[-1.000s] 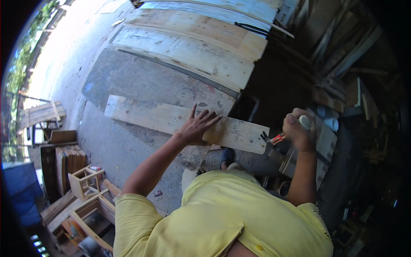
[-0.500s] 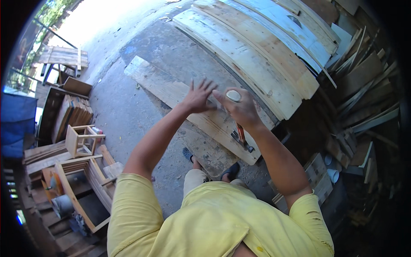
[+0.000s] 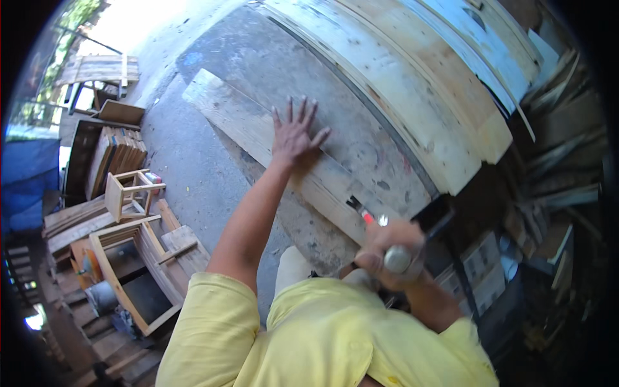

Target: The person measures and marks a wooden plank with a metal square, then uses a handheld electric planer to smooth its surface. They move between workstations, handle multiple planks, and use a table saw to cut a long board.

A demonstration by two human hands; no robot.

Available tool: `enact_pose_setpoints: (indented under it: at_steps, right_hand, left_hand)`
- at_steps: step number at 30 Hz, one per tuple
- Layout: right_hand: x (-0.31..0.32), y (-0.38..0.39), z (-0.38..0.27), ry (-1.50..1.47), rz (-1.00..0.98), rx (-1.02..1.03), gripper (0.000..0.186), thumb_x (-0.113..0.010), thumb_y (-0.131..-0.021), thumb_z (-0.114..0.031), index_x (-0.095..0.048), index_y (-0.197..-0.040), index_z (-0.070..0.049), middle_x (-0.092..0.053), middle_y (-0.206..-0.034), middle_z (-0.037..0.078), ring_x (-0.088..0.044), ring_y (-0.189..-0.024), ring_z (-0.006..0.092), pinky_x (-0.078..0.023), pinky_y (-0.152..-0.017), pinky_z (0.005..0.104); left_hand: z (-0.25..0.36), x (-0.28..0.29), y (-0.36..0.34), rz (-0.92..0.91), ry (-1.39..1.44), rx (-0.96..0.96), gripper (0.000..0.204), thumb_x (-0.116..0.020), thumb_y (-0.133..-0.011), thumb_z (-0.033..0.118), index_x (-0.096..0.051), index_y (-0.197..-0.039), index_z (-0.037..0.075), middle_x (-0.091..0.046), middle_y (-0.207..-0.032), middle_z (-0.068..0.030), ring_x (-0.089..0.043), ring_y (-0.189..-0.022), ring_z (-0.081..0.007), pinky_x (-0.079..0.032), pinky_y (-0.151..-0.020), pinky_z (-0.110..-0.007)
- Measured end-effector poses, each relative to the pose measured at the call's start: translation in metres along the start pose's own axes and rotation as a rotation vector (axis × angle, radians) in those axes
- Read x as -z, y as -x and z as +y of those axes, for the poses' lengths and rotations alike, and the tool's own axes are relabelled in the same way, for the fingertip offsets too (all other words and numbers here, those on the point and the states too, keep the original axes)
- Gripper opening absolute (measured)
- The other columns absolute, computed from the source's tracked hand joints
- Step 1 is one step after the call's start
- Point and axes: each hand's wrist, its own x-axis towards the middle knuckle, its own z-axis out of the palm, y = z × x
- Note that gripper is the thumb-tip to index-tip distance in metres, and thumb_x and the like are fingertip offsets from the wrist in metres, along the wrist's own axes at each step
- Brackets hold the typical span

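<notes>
My left hand (image 3: 296, 138), fingers spread wide, lies palm down over a long wooden plank (image 3: 235, 119) and reaches past its far edge. Close to my body on the right, my right hand (image 3: 380, 244) is wrapped round a claw hammer (image 3: 356, 204). The hammer's pale round handle end (image 3: 397, 259) points up at me, and its dark claw hangs low over the near end of the plank. Motion blurs this hand and part of the hammer. The plank rests on a low, stained grey work surface (image 3: 367, 151).
Several wide boards (image 3: 412, 109) are stacked at the far right. Scrap wood (image 3: 567, 151) crowds the right side. On the left stand a small wooden stool (image 3: 116, 197), a cabinet frame (image 3: 106, 248) and stacked panels (image 3: 119, 155). A blue sheet (image 3: 29, 180) hangs behind them.
My right hand has brought the hammer nearer my body and to the right. My left hand has spread flatter over the plank, away from the right hand. The view has shifted slightly.
</notes>
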Motion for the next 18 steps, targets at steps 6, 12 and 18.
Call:
enact_pose_setpoints:
  at_steps: [6,12,18]
  right_hand:
    - [0.018,0.014,0.012,0.461,-0.012,0.124,0.018,-0.071,-0.082,-0.013,-0.06,-0.069,-0.005,-0.059,-0.069,0.006,-0.054,-0.054,0.0168,-0.038,-0.047,0.0302]
    - [0.075,0.103,-0.012,-0.29,0.059,0.356,0.031,-0.071,-0.081,-0.012,-0.048,-0.061,-0.009,-0.044,-0.048,0.0,-0.044,-0.039,0.014,-0.038,-0.043,0.0274]
    - [0.091,0.092,-0.008,-0.459,0.176,0.439,0.029,-0.069,-0.082,-0.011,-0.049,-0.062,-0.006,-0.046,-0.05,0.001,-0.041,-0.04,0.0136,-0.035,-0.042,0.028]
  left_hand:
    - [0.019,0.006,0.009,-0.155,0.031,-0.01,0.085,-0.029,-0.088,0.075,-0.019,-0.155,0.023,-0.018,-0.161,-0.0043,-0.007,-0.149,-0.0343,-0.001,-0.116,-0.062]
    - [0.019,0.015,0.0,0.01,0.097,-0.005,0.076,-0.035,-0.093,0.065,-0.023,-0.154,0.021,-0.02,-0.161,-0.0042,-0.007,-0.149,-0.0321,0.0,-0.117,-0.058]
    - [0.038,0.04,0.012,0.058,0.201,-0.153,0.055,-0.05,-0.094,0.034,-0.04,-0.145,0.016,-0.031,-0.155,-0.0093,-0.019,-0.145,-0.0348,-0.014,-0.116,-0.056]
